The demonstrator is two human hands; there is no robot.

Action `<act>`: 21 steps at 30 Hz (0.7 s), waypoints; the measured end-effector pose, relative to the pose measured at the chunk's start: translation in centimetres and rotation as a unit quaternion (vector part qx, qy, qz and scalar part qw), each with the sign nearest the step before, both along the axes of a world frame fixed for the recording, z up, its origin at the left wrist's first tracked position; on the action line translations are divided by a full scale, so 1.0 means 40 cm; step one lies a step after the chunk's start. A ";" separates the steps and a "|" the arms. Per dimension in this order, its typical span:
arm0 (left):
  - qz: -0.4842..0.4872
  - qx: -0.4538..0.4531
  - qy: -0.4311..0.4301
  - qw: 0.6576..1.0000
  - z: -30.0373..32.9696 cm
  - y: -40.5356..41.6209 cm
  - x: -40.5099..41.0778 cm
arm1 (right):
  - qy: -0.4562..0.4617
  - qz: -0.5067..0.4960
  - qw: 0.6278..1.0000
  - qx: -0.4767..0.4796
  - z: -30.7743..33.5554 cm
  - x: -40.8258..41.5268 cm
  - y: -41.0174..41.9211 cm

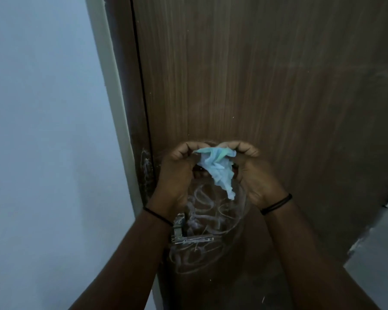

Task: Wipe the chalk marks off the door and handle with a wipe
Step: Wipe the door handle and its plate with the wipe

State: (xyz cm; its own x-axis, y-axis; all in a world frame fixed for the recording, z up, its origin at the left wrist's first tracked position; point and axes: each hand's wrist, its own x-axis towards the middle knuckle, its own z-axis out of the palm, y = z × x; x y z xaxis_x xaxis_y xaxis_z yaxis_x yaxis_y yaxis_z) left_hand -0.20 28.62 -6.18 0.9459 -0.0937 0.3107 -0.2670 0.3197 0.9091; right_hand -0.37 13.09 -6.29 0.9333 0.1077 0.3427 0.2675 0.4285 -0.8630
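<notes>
Wipe point(217, 166) pinched between both hands, before chalk-marked door point(233, 74).

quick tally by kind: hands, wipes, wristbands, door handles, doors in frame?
Hands: 2, left hand and right hand, both gripping the wipe
Wipes: 1, light blue wipe
Wristbands: 2, black, left wristband, right wristband
Door handles: 1, metal handle
Doors: 1, brown door
Total: 7

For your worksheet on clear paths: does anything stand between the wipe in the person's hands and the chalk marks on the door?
Nothing visible does. Both the left hand and right hand hold the wipe before the door, and the chalk marks around the handle lie bare just below.
</notes>
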 end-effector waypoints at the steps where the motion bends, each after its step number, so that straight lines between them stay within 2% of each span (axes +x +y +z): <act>1: 0.008 0.004 -0.003 1.000 -0.013 0.014 0.000 | -0.007 -0.041 0.999 -0.020 -0.011 -0.004 0.011; 4: 0.023 0.011 -0.026 0.999 -0.048 0.037 0.005 | 0.006 -0.133 0.989 -0.064 -0.044 -0.009 0.034; 8: 0.028 0.037 -0.029 0.998 -0.109 0.050 0.010 | 0.036 -0.098 0.993 -0.051 -0.084 -0.014 0.065; 11: 0.064 0.057 -0.050 0.995 -0.165 0.062 0.019 | -0.018 -0.112 0.992 -0.056 -0.133 -0.010 0.081; 14: 0.098 0.019 -0.049 0.994 -0.221 0.067 0.018 | -0.086 -0.152 0.981 -0.081 -0.194 -0.009 0.091; 16: 0.121 0.004 -0.037 0.992 -0.261 0.069 0.017 | -0.125 -0.121 0.977 -0.123 -0.245 -0.007 0.099; 18: 0.132 0.006 -0.027 0.991 -0.297 0.069 0.016 | -0.159 -0.126 0.962 -0.181 -0.294 0.003 0.108; 21: 0.171 0.018 -0.051 0.984 -0.342 0.060 0.007 | -0.211 -0.202 0.929 -0.226 -0.353 0.037 0.110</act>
State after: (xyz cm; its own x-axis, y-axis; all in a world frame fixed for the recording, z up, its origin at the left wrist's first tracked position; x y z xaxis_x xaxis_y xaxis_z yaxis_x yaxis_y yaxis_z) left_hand 0.10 31.00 -19.84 0.8879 0.2114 0.4086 -0.4444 0.1643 0.8806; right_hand 1.11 17.49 -20.40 0.7218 -0.0005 0.6921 0.6831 -0.1603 -0.7125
